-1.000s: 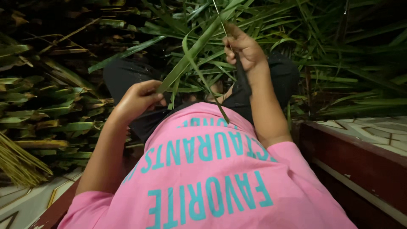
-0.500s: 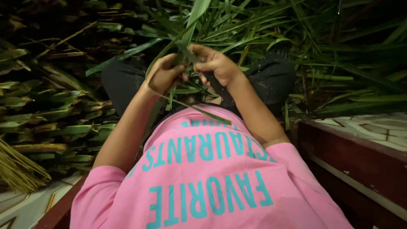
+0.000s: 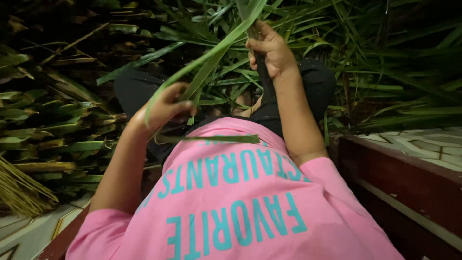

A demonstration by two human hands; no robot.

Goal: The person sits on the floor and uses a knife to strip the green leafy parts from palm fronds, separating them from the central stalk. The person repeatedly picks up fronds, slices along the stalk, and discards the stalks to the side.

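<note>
My left hand [image 3: 166,107] grips the lower part of a long green palm leaf [image 3: 211,53] just above my lap. My right hand [image 3: 270,48] is raised further out and pinches the upper part of the same leaf together with a thin dark strip or midrib that runs down from it. The leaf stretches diagonally between both hands. A cut piece of green leaf [image 3: 207,139] lies across my pink shirt [image 3: 240,202]. My knees in dark trousers [image 3: 317,79] show beyond the hands.
A heap of loose green leaves [image 3: 375,58] covers the ground ahead and to the right. Stacked leaf stalks [image 3: 43,125] and a bundle of pale thin sticks [image 3: 19,192] lie at left. A dark red wooden ledge [image 3: 399,178] runs along my right over patterned tiles [image 3: 423,144].
My hands were close together on the leaf half a second ago. They have now drawn apart, the right hand going up and away, the left coming down toward my lap.
</note>
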